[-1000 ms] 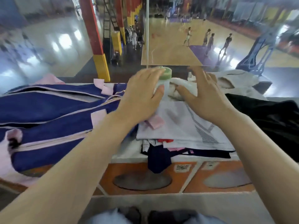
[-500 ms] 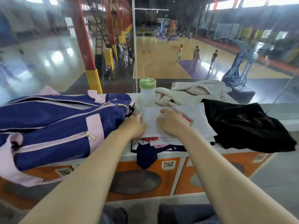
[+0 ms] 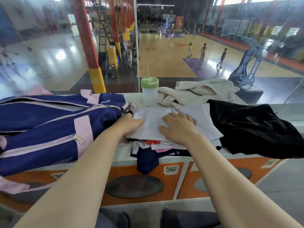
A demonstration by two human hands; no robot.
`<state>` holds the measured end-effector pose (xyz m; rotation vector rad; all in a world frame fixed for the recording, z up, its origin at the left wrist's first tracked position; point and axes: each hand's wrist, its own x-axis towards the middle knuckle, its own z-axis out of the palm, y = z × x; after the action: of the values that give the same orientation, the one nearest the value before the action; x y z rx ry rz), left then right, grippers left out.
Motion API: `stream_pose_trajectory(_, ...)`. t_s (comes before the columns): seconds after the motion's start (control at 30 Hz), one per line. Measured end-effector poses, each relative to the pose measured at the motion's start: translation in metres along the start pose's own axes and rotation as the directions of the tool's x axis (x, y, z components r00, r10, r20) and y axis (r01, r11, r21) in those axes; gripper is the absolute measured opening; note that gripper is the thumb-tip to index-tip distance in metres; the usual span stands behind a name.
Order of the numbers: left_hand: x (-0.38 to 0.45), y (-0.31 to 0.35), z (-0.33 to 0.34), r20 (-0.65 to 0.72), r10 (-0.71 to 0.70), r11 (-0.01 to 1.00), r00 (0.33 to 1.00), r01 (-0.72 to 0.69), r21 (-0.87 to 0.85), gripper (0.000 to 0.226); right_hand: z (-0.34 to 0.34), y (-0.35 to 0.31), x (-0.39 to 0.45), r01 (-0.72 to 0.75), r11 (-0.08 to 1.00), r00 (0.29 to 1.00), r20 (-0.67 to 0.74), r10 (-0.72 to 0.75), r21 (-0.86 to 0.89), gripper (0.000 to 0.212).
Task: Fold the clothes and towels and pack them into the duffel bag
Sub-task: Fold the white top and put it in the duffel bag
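Both hands rest on a folded white shirt (image 3: 171, 122) that tops a small stack of clothes (image 3: 153, 145) at the front edge of a pale ledge (image 3: 292, 116). The left hand (image 3: 131, 125) lies at the shirt's left side with its fingers tucked at the fabric's edge, so I cannot tell whether they curl around it or just press. The right hand (image 3: 178, 127) lies flat on the shirt's middle, fingers straight and slightly spread, pressing down. A dark navy garment (image 3: 147, 163) from the bottom of the stack hangs over the ledge's front edge.

The navy and pink duffel bag (image 3: 54, 127) lies on the left part of the ledge, touching the stack, with its zips running across the top. A black garment (image 3: 256, 129) is spread on the right part of the ledge, just beside the shirt. Toward the back edge, a cream towel (image 3: 197, 93) lies crumpled, and a clear bottle with a green lid (image 3: 149, 92) stands upright just to its left, behind the shirt. Beyond the glass, people stand on a basketball court (image 3: 164, 63)
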<state>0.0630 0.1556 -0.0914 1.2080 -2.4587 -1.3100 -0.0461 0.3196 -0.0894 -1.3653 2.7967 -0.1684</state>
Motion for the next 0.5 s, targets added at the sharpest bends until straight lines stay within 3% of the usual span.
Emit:
stream_pose_trajectory(0.07,-0.003,0.005,0.0,-0.015,0.028,0.982,0.999,-0.03,-0.187,0.064,-0.001,0.0,-0.001,-0.005,0.999,1.0,-0.008,0.005,0.039,0.052)
stream_pose_trajectory(0.17,-0.006,0.014,-0.004,-0.121,0.124,0.96,0.985,-0.15,-0.236,0.028,-0.003,0.001,-0.001,-0.028,0.991,1.0,-0.006,0.029,0.129,0.049)
stream_pose_trajectory(0.23,-0.01,0.022,-0.006,-0.152,0.195,0.929,0.969,-0.232,-0.287,0.023,-0.007,0.001,0.0,-0.072,0.958,0.996,-0.024,0.082,0.278,0.044)
stream_pose_trajectory(0.27,-0.013,0.026,-0.006,-0.131,0.229,0.909,0.965,-0.26,-0.326,0.024,-0.008,0.001,0.002,-0.089,0.906,0.99,-0.062,0.125,0.414,0.038)
stream_pose_trajectory(0.33,-0.021,0.032,0.0,-0.027,0.322,0.872,0.946,-0.307,-0.381,0.027,-0.013,0.0,0.005,-0.076,0.678,0.968,-0.108,0.225,0.731,0.031)
stream_pose_trajectory(0.43,-0.032,0.041,0.013,0.14,0.397,0.826,0.907,-0.287,-0.485,0.025,-0.027,-0.002,0.007,-0.114,0.287,0.957,0.027,0.29,0.951,0.05)
stream_pose_trajectory(0.47,-0.035,0.044,0.016,0.187,0.393,0.791,0.9,-0.227,-0.568,0.028,-0.029,-0.001,0.006,-0.133,0.235,0.963,0.069,0.261,0.963,0.053)
stream_pose_trajectory(0.5,-0.036,0.044,0.018,0.231,0.392,0.748,0.891,-0.162,-0.643,0.033,-0.03,0.0,0.003,-0.143,0.256,0.971,0.086,0.221,0.956,0.052)
